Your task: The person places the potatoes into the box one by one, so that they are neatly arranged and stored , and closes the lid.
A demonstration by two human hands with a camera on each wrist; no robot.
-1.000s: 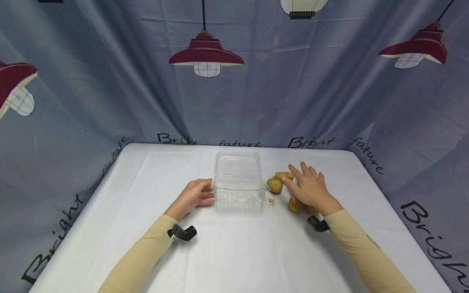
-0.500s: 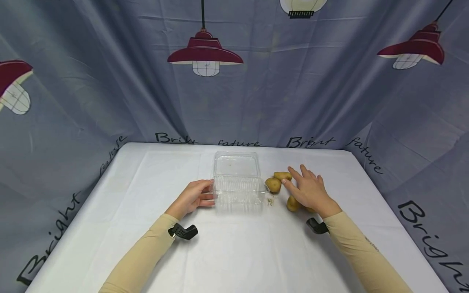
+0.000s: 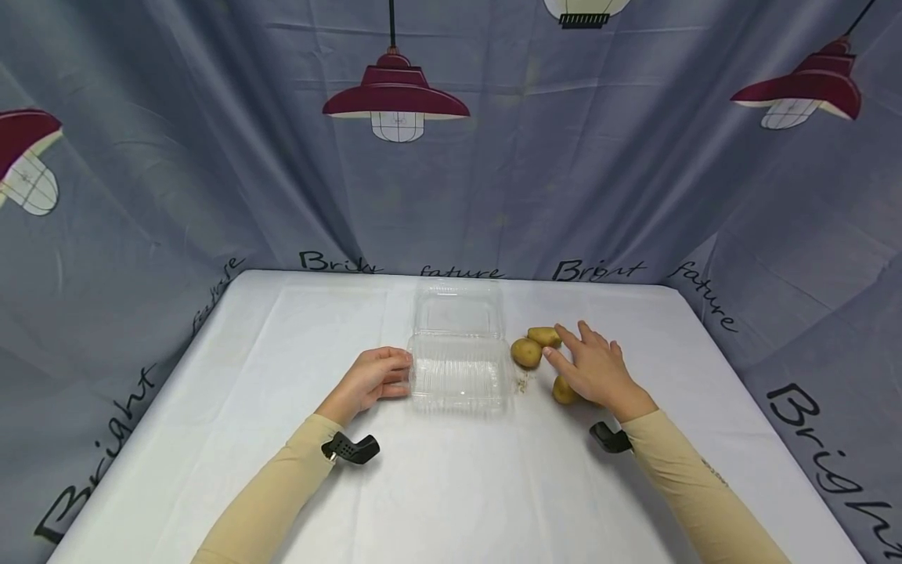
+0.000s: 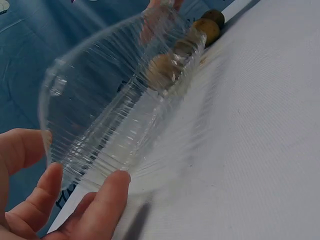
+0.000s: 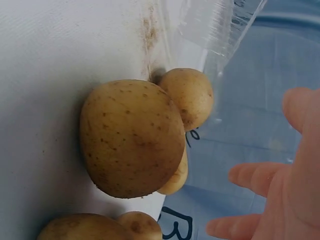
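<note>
A clear plastic clamshell container (image 3: 458,368) lies with its lid (image 3: 458,309) folded back toward the curtain. My left hand (image 3: 366,380) holds the container's left edge; in the left wrist view its fingertips (image 4: 117,182) are right at the ribbed side. Several potatoes sit right of the container, among them a round one (image 3: 526,354), a longer one (image 3: 544,337) and one (image 3: 564,390) partly under my right hand (image 3: 595,368). That hand spreads its fingers over them, holding nothing. The right wrist view shows a large potato (image 5: 132,140) close up, with the right fingers apart from it.
Brown crumbs (image 3: 522,382) lie on the white tablecloth (image 3: 437,486) between the container and the potatoes. A blue-grey curtain (image 3: 451,196) printed with red lamps hangs round the back and sides. Each wrist wears a black camera (image 3: 350,448).
The container has shifted its tilt: its base shows more of its inside and its lid leans farther back. My right hand has drawn slightly down toward me; the potatoes keep their places.
</note>
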